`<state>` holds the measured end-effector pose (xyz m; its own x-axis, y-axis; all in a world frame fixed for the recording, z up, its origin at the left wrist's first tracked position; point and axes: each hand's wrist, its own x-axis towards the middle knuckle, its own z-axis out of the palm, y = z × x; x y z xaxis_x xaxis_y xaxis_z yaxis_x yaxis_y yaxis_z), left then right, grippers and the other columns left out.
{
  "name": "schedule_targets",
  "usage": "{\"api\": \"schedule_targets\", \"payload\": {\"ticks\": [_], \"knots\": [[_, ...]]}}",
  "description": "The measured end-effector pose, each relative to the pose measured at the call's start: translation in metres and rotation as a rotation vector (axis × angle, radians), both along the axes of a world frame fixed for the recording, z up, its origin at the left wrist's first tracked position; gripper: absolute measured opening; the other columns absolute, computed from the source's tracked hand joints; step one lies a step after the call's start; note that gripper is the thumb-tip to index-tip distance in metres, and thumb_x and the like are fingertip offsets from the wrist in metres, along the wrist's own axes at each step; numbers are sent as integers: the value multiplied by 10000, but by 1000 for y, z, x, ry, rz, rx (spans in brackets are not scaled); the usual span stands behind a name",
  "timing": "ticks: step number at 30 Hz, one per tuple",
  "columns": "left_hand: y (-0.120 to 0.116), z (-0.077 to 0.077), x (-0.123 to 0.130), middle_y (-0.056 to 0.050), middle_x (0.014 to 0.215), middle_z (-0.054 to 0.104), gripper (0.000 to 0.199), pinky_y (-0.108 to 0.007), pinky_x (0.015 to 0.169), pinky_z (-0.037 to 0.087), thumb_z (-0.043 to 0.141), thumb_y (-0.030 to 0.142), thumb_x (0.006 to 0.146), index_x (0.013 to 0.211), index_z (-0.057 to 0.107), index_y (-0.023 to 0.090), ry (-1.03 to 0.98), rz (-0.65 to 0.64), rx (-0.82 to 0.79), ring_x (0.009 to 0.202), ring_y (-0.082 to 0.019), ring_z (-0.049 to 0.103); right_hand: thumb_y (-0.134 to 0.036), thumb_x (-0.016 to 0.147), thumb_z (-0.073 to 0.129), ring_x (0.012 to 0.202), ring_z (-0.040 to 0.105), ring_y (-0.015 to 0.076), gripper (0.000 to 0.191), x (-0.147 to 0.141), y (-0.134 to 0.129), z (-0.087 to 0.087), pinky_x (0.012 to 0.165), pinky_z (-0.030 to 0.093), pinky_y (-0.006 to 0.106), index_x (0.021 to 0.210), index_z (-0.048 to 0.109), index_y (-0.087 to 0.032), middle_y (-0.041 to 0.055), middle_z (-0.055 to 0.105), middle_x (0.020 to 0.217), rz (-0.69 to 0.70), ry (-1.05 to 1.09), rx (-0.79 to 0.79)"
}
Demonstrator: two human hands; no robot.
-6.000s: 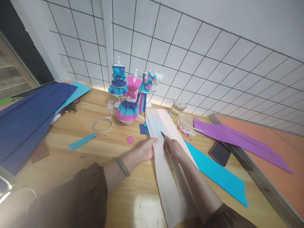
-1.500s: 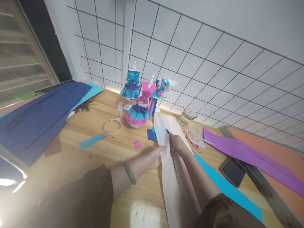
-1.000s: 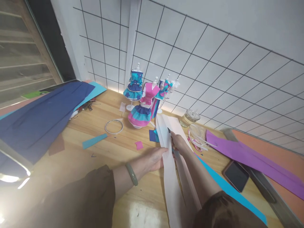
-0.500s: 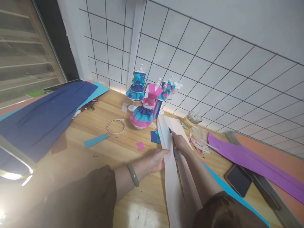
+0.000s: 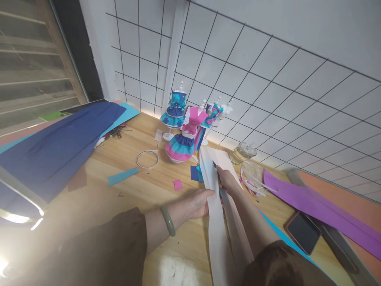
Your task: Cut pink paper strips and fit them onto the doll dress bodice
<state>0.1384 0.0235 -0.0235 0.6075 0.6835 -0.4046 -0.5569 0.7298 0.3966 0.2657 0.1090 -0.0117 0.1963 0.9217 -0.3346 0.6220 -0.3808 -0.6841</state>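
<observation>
A long sheet of white to pale pink paper (image 5: 216,226) runs from the dressed figures at the back down to the table's front edge, split lengthwise below my hands. My left hand (image 5: 201,203) grips its left strip, thumb on top and fingers underneath. My right hand (image 5: 228,178) is closed round scissors (image 5: 214,164). Their dark pointed tip lies over the uncut upper part of the sheet; the handles are mostly hidden by the hand. Just left of the paper lie a dark blue square (image 5: 195,173) and a small pink scrap (image 5: 177,184).
Miniature dress forms in paper outfits (image 5: 181,147) stand by the gridded wall. Nearby are a white ring (image 5: 147,159), a teal strip (image 5: 123,176), a glass jar (image 5: 242,153) and ribbons (image 5: 253,184). Purple paper (image 5: 297,196) and a phone (image 5: 303,231) lie right, dark blue paper (image 5: 68,139) left.
The whole view has shifted slightly, so everything sits a little further right. Both hands keep their grips, and the scissors' tip stays at nearly the same place on the paper.
</observation>
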Motion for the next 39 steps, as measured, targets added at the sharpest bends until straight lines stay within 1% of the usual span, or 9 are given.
{"api": "schedule_targets", "payload": {"ticks": [6, 13, 18, 22, 25, 28, 31, 35, 39], "knots": [[0, -3, 1, -96, 711, 641, 212, -341, 746, 497, 437, 122, 803, 959, 567, 60, 14, -1, -4, 686, -191, 635, -471, 852, 341, 336, 386, 127, 387, -2, 6, 1, 344, 291, 234, 599, 453, -201, -27, 367, 360, -51, -26, -29], [0, 0, -1, -91, 746, 640, 183, -356, 776, 485, 466, 127, 790, 947, 549, 84, -2, -10, -20, 724, -197, 640, -492, 854, 320, 350, 398, 134, 414, -3, 10, -1, 356, 301, 236, 632, 487, -185, -19, 374, 373, -33, -59, -39], [1, -10, 2, -98, 752, 636, 196, -360, 789, 473, 491, 147, 784, 955, 552, 73, -29, -1, 5, 730, -197, 634, -470, 854, 319, 357, 401, 139, 404, -2, 11, -3, 366, 305, 241, 654, 506, -173, -18, 377, 382, -15, -85, -44], [3, -15, 3, -92, 734, 632, 221, -339, 782, 464, 468, 164, 801, 962, 576, 59, -25, -43, 36, 678, -170, 617, -485, 857, 303, 379, 423, 144, 425, -3, 12, -2, 382, 319, 241, 692, 527, -163, -11, 401, 407, -3, -99, -48], [3, -14, 2, -88, 735, 634, 234, -336, 783, 464, 434, 149, 814, 969, 582, 56, -23, -50, 28, 661, -159, 610, -490, 866, 286, 401, 434, 143, 443, -3, 15, -1, 399, 316, 236, 744, 550, -156, -8, 422, 433, 6, -123, -43], [2, -12, 2, -87, 775, 645, 236, -340, 793, 463, 448, 129, 803, 991, 581, 80, -25, -15, 34, 709, -171, 621, -473, 876, 286, 435, 449, 141, 439, -3, 20, 0, 429, 319, 232, 798, 571, -148, -5, 445, 467, 18, -156, -31], [2, -12, 2, -86, 801, 644, 208, -339, 800, 457, 469, 124, 791, 956, 592, 93, -38, -4, 53, 743, -176, 622, -466, 880, 281, 469, 468, 146, 446, -3, 24, 0, 457, 331, 234, 834, 582, -140, 5, 469, 500, 26, -181, -27], [2, -14, 2, -74, 773, 629, 171, -332, 791, 453, 464, 122, 792, 905, 591, 100, -42, 0, 40, 714, -161, 610, -478, 878, 251, 451, 457, 153, 477, -4, 27, -2, 433, 325, 246, 837, 583, -137, 12, 475, 503, 26, -203, -40], [2, -14, 2, -78, 766, 629, 173, -338, 790, 449, 457, 126, 792, 904, 588, 104, -62, -20, 69, 723, -175, 616, -498, 863, 261, 426, 443, 156, 481, -5, 29, -3, 397, 306, 259, 803, 570, -134, 20, 473, 508, 19, -218, -48]]}}
